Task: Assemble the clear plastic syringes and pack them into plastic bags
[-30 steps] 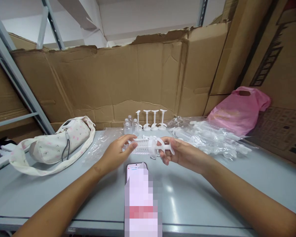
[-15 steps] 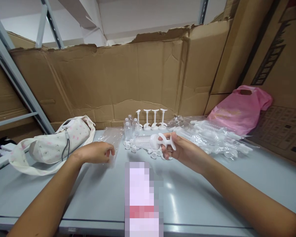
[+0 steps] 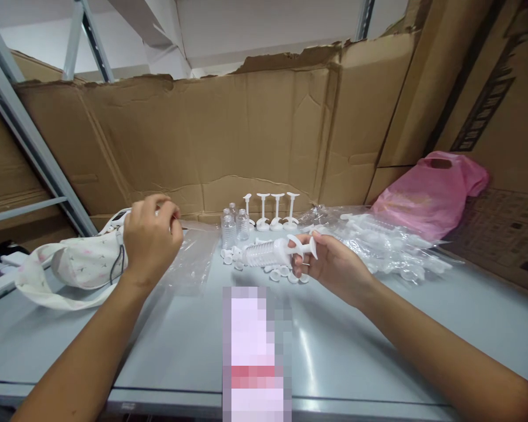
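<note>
My right hand point(image 3: 323, 258) grips a large plastic syringe point(image 3: 267, 253) by its white flange and plunger end. The syringe's clear ribbed barrel points left, tilted slightly, above small white caps point(image 3: 275, 276) scattered on the table. Raised in front of the floral bag point(image 3: 88, 261), my left hand point(image 3: 152, 237) has its fingers curled; what they hold, if anything, I cannot make out. Clear ribbed bottle-like barrels point(image 3: 229, 230) stand behind the caps. To their right, several white plungers point(image 3: 277, 211) stand upright in a row.
A flat clear plastic bag point(image 3: 191, 264) lies left of the caps. Clear packaging with white parts point(image 3: 378, 246) is heaped at the right, before a pink plastic bag point(image 3: 426, 193). A cardboard wall point(image 3: 220, 135) closes off the back of the grey table point(image 3: 356, 363). Pixelation covers the front middle.
My left hand has risen and moved left, from over the flat plastic bag to in front of the floral bag. The syringe in my right hand has shifted slightly right.
</note>
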`<action>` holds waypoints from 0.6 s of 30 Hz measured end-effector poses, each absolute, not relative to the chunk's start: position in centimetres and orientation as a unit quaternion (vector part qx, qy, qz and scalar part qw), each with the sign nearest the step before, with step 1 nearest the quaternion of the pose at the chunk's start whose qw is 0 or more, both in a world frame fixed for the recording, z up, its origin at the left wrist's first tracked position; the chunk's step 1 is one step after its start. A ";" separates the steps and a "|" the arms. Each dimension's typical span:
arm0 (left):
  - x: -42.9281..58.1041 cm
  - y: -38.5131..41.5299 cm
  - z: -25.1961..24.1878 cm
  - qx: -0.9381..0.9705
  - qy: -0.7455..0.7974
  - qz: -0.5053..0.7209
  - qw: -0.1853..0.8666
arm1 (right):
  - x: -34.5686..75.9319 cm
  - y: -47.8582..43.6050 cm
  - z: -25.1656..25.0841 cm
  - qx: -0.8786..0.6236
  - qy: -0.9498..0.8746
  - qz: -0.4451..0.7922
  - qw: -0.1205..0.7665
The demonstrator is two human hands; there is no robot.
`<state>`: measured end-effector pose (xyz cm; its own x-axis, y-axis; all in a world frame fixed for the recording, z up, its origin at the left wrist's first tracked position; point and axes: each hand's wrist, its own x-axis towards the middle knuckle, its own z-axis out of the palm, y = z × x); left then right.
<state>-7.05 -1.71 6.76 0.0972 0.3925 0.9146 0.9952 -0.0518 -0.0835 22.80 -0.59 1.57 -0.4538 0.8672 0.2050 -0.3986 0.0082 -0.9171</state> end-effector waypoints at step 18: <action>-11.4 -0.2 9.0 -0.403 -0.289 -0.808 -0.317 | 23.2 0.1 2.0 -0.239 -0.405 0.641 0.606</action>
<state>-11.38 -0.22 9.04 -0.4734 0.7462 0.4680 -0.2798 -0.6312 0.7234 23.24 0.06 2.04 -0.1511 0.9711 0.1847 -0.5837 0.0632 -0.8095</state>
